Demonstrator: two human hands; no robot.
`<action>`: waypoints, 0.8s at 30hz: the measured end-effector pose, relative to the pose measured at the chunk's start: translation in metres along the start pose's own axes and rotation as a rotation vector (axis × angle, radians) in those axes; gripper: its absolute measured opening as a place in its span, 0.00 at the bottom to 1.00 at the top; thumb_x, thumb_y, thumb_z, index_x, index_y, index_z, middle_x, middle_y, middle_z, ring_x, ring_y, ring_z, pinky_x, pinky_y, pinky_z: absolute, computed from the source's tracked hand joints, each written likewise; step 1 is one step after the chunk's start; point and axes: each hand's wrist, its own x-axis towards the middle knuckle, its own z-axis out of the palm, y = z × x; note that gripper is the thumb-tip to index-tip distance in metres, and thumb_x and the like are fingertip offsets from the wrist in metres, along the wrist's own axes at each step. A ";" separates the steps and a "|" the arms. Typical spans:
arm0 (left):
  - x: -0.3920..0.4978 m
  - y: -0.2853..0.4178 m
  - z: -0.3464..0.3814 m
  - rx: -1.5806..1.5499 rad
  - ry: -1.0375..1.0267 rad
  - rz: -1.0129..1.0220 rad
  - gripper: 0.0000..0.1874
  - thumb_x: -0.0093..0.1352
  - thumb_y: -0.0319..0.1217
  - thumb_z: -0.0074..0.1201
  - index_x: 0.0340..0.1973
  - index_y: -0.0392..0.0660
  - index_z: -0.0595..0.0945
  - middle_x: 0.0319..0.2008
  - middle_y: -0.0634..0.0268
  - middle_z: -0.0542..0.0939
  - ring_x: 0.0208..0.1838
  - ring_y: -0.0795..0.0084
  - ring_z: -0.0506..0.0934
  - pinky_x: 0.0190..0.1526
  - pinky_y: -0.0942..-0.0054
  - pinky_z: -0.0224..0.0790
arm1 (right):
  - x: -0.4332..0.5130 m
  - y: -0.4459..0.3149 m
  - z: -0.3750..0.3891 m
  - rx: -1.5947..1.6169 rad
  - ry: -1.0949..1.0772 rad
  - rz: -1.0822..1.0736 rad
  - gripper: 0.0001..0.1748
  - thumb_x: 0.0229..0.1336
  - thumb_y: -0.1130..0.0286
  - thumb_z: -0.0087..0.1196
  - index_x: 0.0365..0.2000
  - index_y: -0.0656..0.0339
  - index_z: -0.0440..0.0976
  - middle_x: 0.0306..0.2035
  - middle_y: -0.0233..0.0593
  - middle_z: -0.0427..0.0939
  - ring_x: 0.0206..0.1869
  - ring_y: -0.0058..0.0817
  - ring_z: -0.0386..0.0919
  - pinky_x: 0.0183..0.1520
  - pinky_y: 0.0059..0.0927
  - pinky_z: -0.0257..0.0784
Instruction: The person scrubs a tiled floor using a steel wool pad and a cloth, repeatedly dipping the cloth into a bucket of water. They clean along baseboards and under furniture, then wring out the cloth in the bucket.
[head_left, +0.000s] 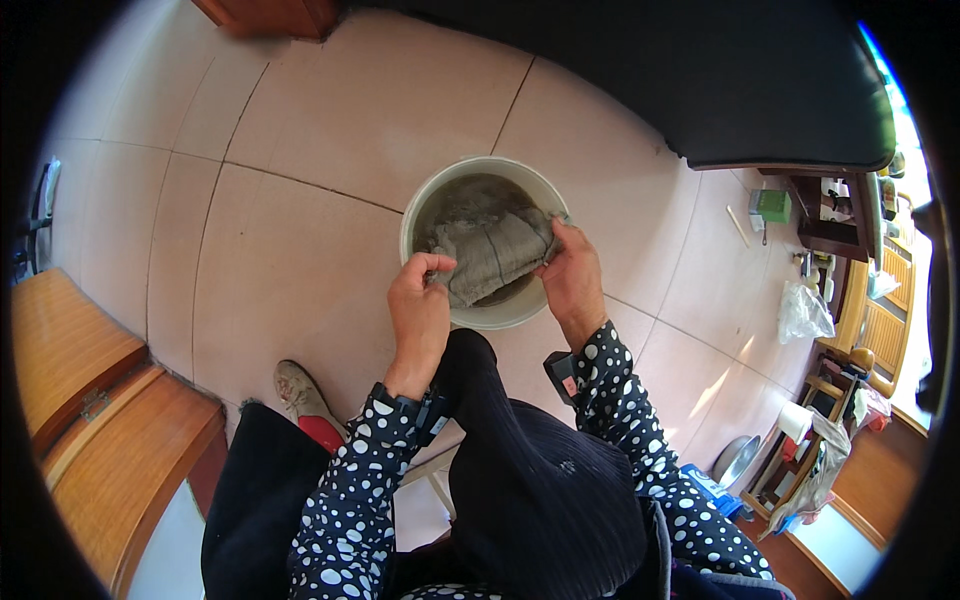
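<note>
A round pale bucket (491, 319) holding murky water stands on the tiled floor in front of my knees. Between my hands a wet grey cloth (484, 259) with darker stripes is spread over the water, partly in it. My left hand (422, 307) grips the cloth's near left edge at the bucket's rim. On the other side, my right hand (574, 274) pinches its right edge between thumb and fingers, above the right part of the rim. The cloth's underside is hidden.
A black-covered piece of furniture (750, 90) fills the upper right. Wooden furniture (127, 450) stands at the lower left. To the right are a green box (771, 205), a clear plastic bag (802, 311), a metal basin (736, 459) and a cluttered rack (802, 457).
</note>
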 end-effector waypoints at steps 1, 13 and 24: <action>-0.002 0.002 0.000 0.006 -0.005 0.022 0.20 0.57 0.12 0.41 0.40 0.39 0.83 0.37 0.58 0.83 0.44 0.66 0.80 0.48 0.72 0.70 | -0.001 -0.001 0.003 -0.104 -0.015 0.032 0.16 0.65 0.66 0.55 0.49 0.62 0.71 0.45 0.37 0.79 0.45 0.29 0.80 0.46 0.34 0.77; 0.017 -0.008 0.026 0.485 -0.163 0.237 0.20 0.59 0.15 0.50 0.47 0.37 0.81 0.63 0.44 0.68 0.65 0.46 0.68 0.65 0.59 0.62 | 0.035 0.031 0.003 -1.898 0.035 -0.508 0.13 0.58 0.70 0.56 0.42 0.63 0.71 0.36 0.51 0.83 0.38 0.45 0.83 0.45 0.40 0.79; 0.032 -0.013 0.021 0.177 -0.145 0.055 0.19 0.65 0.25 0.54 0.53 0.38 0.80 0.67 0.42 0.67 0.72 0.49 0.64 0.70 0.59 0.58 | 0.037 0.049 -0.001 -1.731 -0.039 -0.405 0.10 0.55 0.67 0.59 0.36 0.60 0.78 0.39 0.55 0.82 0.43 0.51 0.81 0.47 0.49 0.78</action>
